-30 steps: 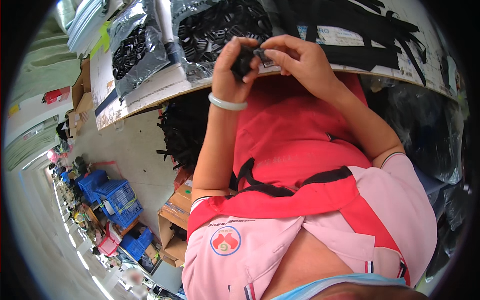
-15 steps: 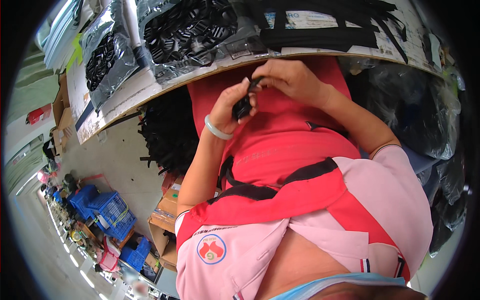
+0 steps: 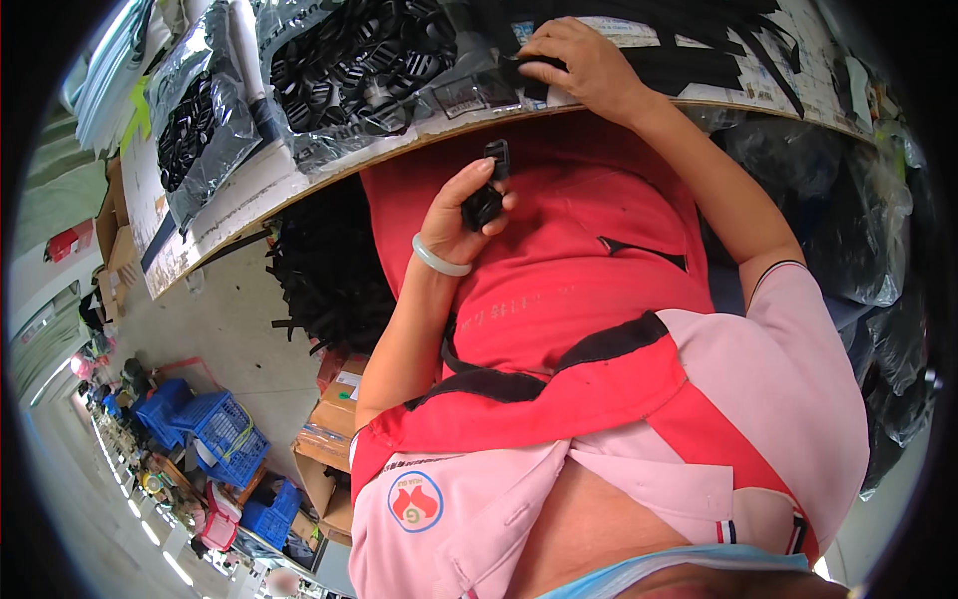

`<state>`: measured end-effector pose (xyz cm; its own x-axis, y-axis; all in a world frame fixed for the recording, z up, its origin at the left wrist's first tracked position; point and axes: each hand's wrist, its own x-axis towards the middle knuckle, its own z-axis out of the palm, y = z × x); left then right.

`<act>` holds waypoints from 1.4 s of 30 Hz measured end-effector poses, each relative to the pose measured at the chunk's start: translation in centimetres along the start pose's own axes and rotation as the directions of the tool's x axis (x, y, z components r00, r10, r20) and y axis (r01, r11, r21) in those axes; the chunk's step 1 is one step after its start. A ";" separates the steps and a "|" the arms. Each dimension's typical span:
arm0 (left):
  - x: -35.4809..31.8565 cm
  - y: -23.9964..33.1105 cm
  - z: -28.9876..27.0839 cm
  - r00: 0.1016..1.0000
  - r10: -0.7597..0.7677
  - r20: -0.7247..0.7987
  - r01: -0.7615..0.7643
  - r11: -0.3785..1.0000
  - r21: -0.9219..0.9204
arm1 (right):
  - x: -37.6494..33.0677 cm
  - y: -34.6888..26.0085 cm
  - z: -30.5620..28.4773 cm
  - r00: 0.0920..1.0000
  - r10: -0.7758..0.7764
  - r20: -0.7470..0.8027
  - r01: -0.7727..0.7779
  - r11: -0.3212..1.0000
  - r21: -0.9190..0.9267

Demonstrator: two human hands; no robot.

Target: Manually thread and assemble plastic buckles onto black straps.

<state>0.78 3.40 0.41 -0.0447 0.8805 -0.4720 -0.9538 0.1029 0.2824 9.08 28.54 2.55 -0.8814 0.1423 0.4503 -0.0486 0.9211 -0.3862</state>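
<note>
My left hand [image 3: 461, 210] is closed on black plastic buckles [image 3: 497, 156] in front of the red apron. One slotted buckle sticks up past my thumb, and a darker part lies against my fingers. My right hand [image 3: 589, 72] is stretched out over the table's near edge, its fingers bent around a black piece [image 3: 542, 63] whose kind I cannot make out. Beside it on the table lie flat black straps [image 3: 689, 68]. A clear plastic bag with many black buckles [image 3: 364, 65] lies open to the left of my right hand.
A second bag of small black parts [image 3: 190, 135] lies at the table's left end. Under the table [image 3: 230, 235] hangs a dark bundle of straps [image 3: 329, 265]. Cardboard boxes [image 3: 329, 424] and blue crates [image 3: 225, 439] stand at the left; black plastic bags [image 3: 838, 220] are at the right.
My right hand has left my left hand and moved up and away onto the table by the straps. The left hand stays in front of the apron, still holding the buckles.
</note>
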 end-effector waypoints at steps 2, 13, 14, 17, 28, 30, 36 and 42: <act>0.0 0.0 0.0 0.999 0.037 -0.014 -0.035 0.995 0.090 | -0.4 0.9 0.5 1.000 -0.001 -0.017 0.001 1.000 -0.022; -0.9 0.0 2.9 0.870 0.471 -0.146 -0.334 0.781 0.528 | 1.0 -12.2 -8.1 0.895 0.349 0.280 -0.447 0.685 0.575; -0.8 0.0 2.9 0.848 0.513 -0.131 -0.379 0.762 0.525 | 0.6 -13.2 -7.5 0.812 0.365 0.456 -0.581 0.434 0.688; -0.5 -0.4 3.2 0.810 0.577 -0.103 -0.429 0.703 0.567 | -1.1 -12.7 -4.5 0.699 0.404 0.590 -0.691 0.172 0.702; -0.4 -1.4 2.3 0.600 0.795 0.087 -0.538 0.320 0.780 | -3.3 -11.6 -0.6 0.572 0.405 0.713 -0.638 -0.326 0.697; -0.1 -1.4 1.9 0.534 0.823 0.193 -0.547 0.162 0.821 | -3.5 -11.7 -0.3 0.600 0.378 0.705 -0.585 -0.393 0.710; 0.2 -0.8 1.6 0.395 0.809 0.435 -0.500 -0.208 0.841 | -3.7 -12.0 1.2 0.613 0.443 0.655 -0.469 -0.463 0.752; 0.0 -1.1 0.9 0.414 0.770 0.485 -0.464 -0.280 0.840 | -3.6 -11.2 1.5 0.656 0.544 0.524 -0.491 -0.219 0.843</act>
<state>2.07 3.68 0.87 -0.6088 0.6683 0.4275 0.5380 -0.0482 0.8416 12.07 17.17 4.11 -0.8506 0.4045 -0.3360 0.0473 -0.5775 -0.8150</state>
